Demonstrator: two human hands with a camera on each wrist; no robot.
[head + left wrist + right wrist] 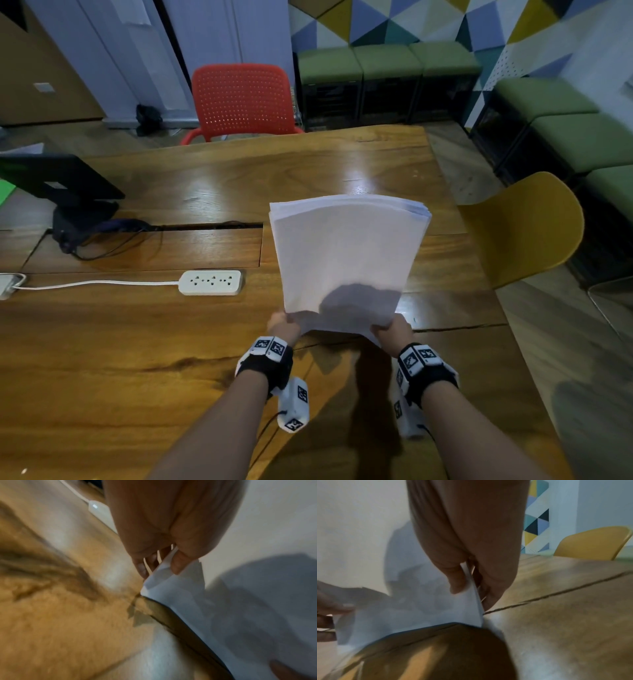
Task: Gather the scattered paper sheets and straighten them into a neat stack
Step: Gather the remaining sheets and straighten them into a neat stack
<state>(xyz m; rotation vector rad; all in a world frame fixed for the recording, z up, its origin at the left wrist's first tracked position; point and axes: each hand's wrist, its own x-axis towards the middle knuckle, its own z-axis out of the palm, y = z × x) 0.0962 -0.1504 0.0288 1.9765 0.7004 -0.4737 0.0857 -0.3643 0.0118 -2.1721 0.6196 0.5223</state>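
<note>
White paper stack (346,260) stands on counter (137,342); left hand (283,327), right hand (394,330) pinching bottom corners; tap lower edge down squarely, loosen pinch.

The head camera looks forward and down from above onto a wooden table (102,359). Each wrist camera sits very close behind its own hand, looking along the fingers toward the tabletop. All three views share the paper stack (346,260) and the table beneath it.
</note>
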